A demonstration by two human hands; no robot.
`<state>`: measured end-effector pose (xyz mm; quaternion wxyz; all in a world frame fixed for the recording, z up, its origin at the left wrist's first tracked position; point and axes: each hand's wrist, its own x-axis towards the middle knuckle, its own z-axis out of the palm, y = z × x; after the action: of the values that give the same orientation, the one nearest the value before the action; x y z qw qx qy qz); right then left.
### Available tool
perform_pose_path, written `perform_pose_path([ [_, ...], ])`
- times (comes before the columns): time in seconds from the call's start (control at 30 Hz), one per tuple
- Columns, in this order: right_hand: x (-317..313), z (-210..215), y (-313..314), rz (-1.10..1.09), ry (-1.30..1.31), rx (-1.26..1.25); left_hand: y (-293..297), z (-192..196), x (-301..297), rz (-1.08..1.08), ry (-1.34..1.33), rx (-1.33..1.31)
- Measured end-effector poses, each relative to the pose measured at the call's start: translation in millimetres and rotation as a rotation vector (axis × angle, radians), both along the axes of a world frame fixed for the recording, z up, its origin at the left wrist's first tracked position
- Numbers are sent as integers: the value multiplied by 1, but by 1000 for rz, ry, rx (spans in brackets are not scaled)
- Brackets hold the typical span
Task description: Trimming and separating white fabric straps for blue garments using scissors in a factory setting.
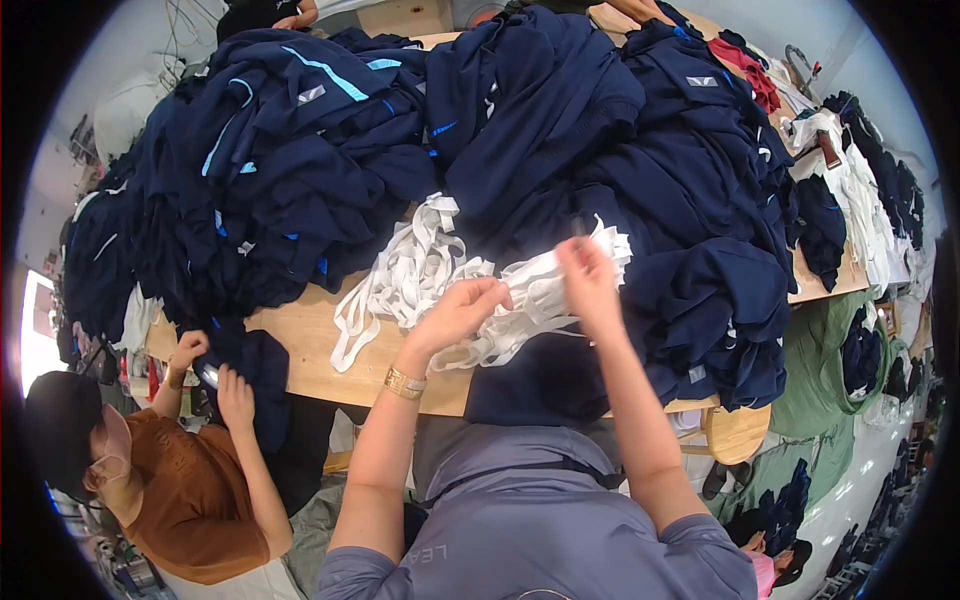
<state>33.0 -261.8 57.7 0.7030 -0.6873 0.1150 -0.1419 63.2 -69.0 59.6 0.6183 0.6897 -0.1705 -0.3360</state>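
Note:
A bundle of white fabric strips (540, 290), flat like tape or elastic, lies on the wooden table in front of me. My left hand (465, 312) is closed on the strips, thumb and fingertips pinched together at the bundle's left part. Over its right end is my right hand (590, 272), slightly blurred, with its fingers drawn together. A thin dark shape shows above those fingertips, too smeared to name. More loose white strips (415, 260) lie tangled beyond my left hand. Dark navy garments (540, 120) are heaped just behind the strips.
Navy garment piles (290, 150) with light blue trim cover the table's far side. At the left, a co-worker in a brown shirt (210, 490) handles a navy garment. A wooden stool (738, 432) and green cloth (825, 360) are at the right, below the table edge (420, 395).

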Motion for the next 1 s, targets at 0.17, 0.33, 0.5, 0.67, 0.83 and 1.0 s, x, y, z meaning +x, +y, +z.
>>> perform_pose_path([
  [0.17,22,11,-72,-152,-37,-32,5,-14,8,34,72,-108],
  [0.33,23,-5,-91,-195,31,-347,-8,-12,8,55,39,0],
  [0.5,-14,-9,-52,-181,-80,-70,-15,-16,9,87,-70,65],
  [0.67,-45,-16,7,387,397,383,-17,-19,8,140,-193,53],
  [0.83,-36,-13,17,379,427,482,-14,-15,10,112,-327,121],
  [1.0,-26,-6,20,431,407,427,-14,-1,12,72,-144,132],
])
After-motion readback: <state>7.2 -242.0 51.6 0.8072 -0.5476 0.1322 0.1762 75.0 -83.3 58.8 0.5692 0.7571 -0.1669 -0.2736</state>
